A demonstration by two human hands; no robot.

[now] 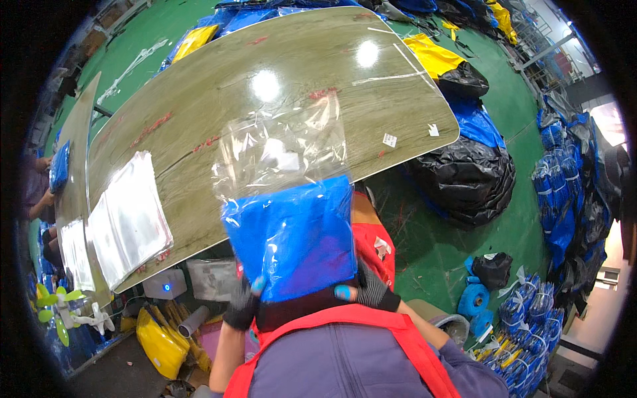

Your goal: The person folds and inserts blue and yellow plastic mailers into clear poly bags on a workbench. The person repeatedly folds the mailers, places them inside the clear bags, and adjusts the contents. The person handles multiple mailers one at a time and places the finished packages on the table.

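Folded blue fabric in a clear plastic bag, held across the near edge of a table

The left hand, in a dark glove with a blue thumb tip, pinched the near left corner of the pack; the right hand, gloved alike, pinched the near right corner. Both thumbs lay on top, and the fingers beneath were hidden. The fabric filled the near part of the bag, with a black band at its near end, just before the wearer's red apron. The long axis of bag and fabric ran away from the wearer, leaning slightly left, and the slack film pointed over the tabletop.

The step in hand looked like bagging the fabric; the next move seemed to call for a firm hold on both corners while the loose film was straightened or folded.

Near the table's near left corner lay a stack of clear bags. Small white labels sat by its near right corner. Beyond that corner, a black bundle rested on the green floor. At far left, a co-worker's hand held a blue packet.
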